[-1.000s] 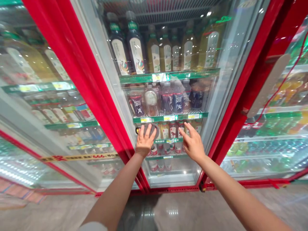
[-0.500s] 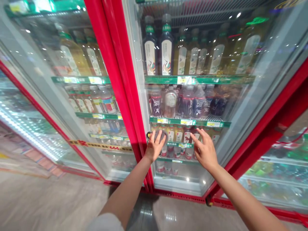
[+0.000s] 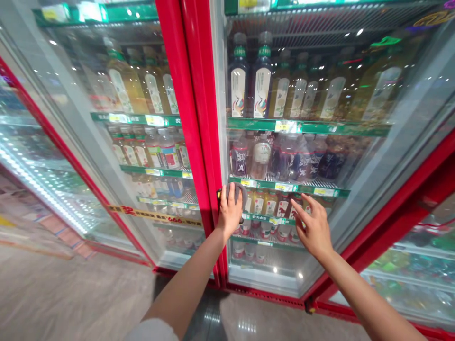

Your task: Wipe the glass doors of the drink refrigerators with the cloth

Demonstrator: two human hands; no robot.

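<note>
My left hand [image 3: 230, 212] presses a dark grey cloth [image 3: 242, 193] against the left edge of the glass door [image 3: 284, 280], beside its red frame [image 3: 199, 104]. The cloth bunches under and around my fingers; a small black and yellow piece shows at its left, and I cannot tell what it is. To the right, my right hand [image 3: 314, 228] is in front of the same door with fingers apart and nothing in them. Whether its fingertips touch the glass I cannot tell.
Behind the glass stand shelves of bottled drinks [image 3: 262, 90]. A second glass-door fridge [image 3: 142, 189] adjoins on the left, bearing a printed strip [image 3: 156, 216]. Another red-framed case [image 3: 401, 265] is at the right. Grey floor [image 3: 88, 293] lies below.
My left hand has shifted slightly upward along the door edge with the cloth. My right hand sits a little farther right. The camera view has turned a little, moving the shelves rightward and down.
</note>
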